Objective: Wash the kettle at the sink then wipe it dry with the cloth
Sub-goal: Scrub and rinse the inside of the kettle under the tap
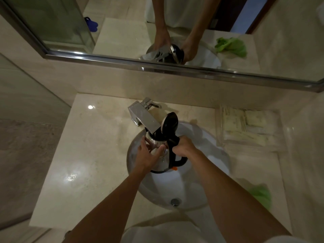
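Observation:
A steel kettle (162, 161) with a black handle and an open black lid (171, 122) is held over the white sink (206, 176), its mouth right under the chrome tap spout (146, 120). My right hand (183, 146) grips the black handle. My left hand (146, 155) presses against the steel body on its left side. A green cloth (261, 194) lies on the counter to the right of the sink, partly hidden by my right forearm.
The marble counter (84, 155) surrounds the sink. A clear tray of sachets (245, 127) sits at the back right. The tap lever (152, 103) stands behind the spout. A mirror (175, 32) spans the wall. The drain (175, 202) is near the front of the basin.

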Demonstrator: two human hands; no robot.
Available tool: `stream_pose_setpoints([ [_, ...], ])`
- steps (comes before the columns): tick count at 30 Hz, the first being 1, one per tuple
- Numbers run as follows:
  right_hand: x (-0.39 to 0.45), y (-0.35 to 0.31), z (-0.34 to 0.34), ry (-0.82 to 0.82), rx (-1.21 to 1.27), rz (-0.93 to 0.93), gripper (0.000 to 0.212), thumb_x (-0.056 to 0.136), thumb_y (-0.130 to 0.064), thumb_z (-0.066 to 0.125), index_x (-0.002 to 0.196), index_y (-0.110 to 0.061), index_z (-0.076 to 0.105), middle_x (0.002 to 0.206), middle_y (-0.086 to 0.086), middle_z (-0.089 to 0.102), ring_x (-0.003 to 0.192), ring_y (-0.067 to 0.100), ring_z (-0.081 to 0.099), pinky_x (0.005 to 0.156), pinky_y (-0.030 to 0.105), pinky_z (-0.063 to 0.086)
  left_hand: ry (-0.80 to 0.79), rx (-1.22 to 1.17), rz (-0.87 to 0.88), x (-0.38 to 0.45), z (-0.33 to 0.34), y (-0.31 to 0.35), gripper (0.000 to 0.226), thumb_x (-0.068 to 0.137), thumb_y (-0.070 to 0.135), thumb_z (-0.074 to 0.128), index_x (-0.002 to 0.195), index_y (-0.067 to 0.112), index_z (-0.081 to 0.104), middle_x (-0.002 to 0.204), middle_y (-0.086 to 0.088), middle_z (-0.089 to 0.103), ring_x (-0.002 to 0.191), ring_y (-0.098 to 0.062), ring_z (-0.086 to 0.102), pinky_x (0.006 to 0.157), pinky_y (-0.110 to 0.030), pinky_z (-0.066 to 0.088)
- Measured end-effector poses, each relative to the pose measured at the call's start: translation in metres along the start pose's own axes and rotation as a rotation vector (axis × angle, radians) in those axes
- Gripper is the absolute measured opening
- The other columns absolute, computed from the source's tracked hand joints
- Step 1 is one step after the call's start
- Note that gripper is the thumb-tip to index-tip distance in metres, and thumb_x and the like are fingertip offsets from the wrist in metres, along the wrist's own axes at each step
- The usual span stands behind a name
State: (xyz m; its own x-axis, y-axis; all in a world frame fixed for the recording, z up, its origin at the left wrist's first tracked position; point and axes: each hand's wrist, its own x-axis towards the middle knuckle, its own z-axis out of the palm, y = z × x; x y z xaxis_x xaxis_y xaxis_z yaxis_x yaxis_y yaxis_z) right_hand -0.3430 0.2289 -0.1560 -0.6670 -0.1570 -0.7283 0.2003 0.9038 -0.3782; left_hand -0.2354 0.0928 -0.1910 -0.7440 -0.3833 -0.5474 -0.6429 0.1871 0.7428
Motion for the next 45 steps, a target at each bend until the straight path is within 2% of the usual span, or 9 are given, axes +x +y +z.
stream_pose_setpoints([
  [7,-0.005,0.006,-0.003,-0.040,0.062,-0.045,0.018,0.082,-0.007,0.063,0.100,-0.010,0.065,0.090,0.009,0.067,0.078,0.020,0.063,0.063,0.028,0.046,-0.010,0.031,0.000,-0.006,-0.002,0.008,0.102,0.064,0.080,0.060,0.146,0.036,0.017,0.140,-0.008,0.050,0.122,-0.023,0.055,0.100,-0.046,0.048],
  [12,-0.017,0.016,-0.005,-0.008,0.203,-0.122,0.017,0.080,-0.008,0.068,0.087,-0.023,0.061,0.085,-0.001,0.065,0.081,0.013,0.062,0.063,0.024,0.044,-0.012,0.026,0.021,-0.006,-0.002,0.006,0.105,0.061,0.082,0.059,0.146,0.037,0.017,0.140,-0.006,0.050,0.121,-0.020,0.056,0.098,-0.046,0.050],
  [15,-0.023,0.026,0.000,0.061,0.347,-0.164,0.026,0.079,-0.005,0.072,0.083,-0.028,0.059,0.083,-0.004,0.063,0.084,0.013,0.062,0.065,0.021,0.045,-0.042,-0.008,0.066,-0.008,-0.003,0.009,0.091,0.073,0.066,0.065,0.145,0.031,0.022,0.130,0.000,0.058,0.119,-0.016,0.057,0.097,-0.043,0.050],
  [21,-0.023,0.037,0.012,0.118,0.446,-0.216,0.027,0.079,-0.008,0.073,0.085,-0.031,0.060,0.090,-0.004,0.066,0.095,0.016,0.064,0.082,0.031,0.052,-0.040,-0.043,0.094,-0.010,-0.001,0.010,0.076,0.085,0.042,0.068,0.144,0.025,0.024,0.124,0.009,0.054,0.115,-0.008,0.051,0.094,-0.029,0.042],
  [26,-0.022,0.036,0.015,0.167,0.470,-0.208,0.026,0.078,-0.013,0.074,0.083,-0.034,0.059,0.089,-0.005,0.067,0.093,0.016,0.065,0.076,0.029,0.054,-0.042,-0.075,0.077,-0.011,0.001,0.011,0.067,0.087,0.040,0.066,0.140,0.029,0.026,0.113,0.018,0.048,0.110,-0.004,0.049,0.090,-0.023,0.041],
  [30,-0.023,0.035,0.025,0.232,0.514,-0.168,0.026,0.079,-0.009,0.074,0.093,-0.027,0.061,0.092,-0.007,0.065,0.098,0.018,0.063,0.078,0.028,0.052,-0.051,-0.053,0.071,-0.009,-0.002,0.010,0.051,0.086,0.036,0.068,0.123,0.032,0.032,0.100,0.021,0.050,0.096,-0.001,0.050,0.072,-0.008,0.037],
  [35,-0.022,0.035,0.033,0.206,0.500,-0.153,0.031,0.081,-0.008,0.072,0.104,-0.026,0.062,0.104,-0.001,0.067,0.107,0.020,0.063,0.096,0.042,0.054,-0.059,-0.059,0.054,-0.007,-0.006,0.008,0.062,0.083,0.041,0.069,0.132,0.024,0.035,0.114,0.006,0.057,0.104,-0.007,0.054,0.080,-0.016,0.042],
  [40,-0.015,0.029,0.024,0.156,0.432,-0.181,0.024,0.081,-0.009,0.070,0.102,-0.020,0.064,0.098,0.002,0.068,0.099,0.021,0.064,0.088,0.036,0.053,-0.036,-0.053,0.025,-0.005,-0.009,0.006,0.047,0.082,0.047,0.068,0.114,0.019,0.049,0.103,0.009,0.063,0.098,-0.005,0.063,0.084,-0.022,0.051],
  [45,-0.013,0.024,0.017,0.089,0.397,-0.198,0.020,0.083,-0.008,0.069,0.100,-0.017,0.064,0.095,0.004,0.068,0.093,0.018,0.064,0.083,0.032,0.052,-0.015,-0.097,0.010,-0.009,-0.014,0.005,0.052,0.078,0.055,0.069,0.111,0.017,0.054,0.103,0.003,0.067,0.099,-0.011,0.065,0.091,-0.036,0.055],
])
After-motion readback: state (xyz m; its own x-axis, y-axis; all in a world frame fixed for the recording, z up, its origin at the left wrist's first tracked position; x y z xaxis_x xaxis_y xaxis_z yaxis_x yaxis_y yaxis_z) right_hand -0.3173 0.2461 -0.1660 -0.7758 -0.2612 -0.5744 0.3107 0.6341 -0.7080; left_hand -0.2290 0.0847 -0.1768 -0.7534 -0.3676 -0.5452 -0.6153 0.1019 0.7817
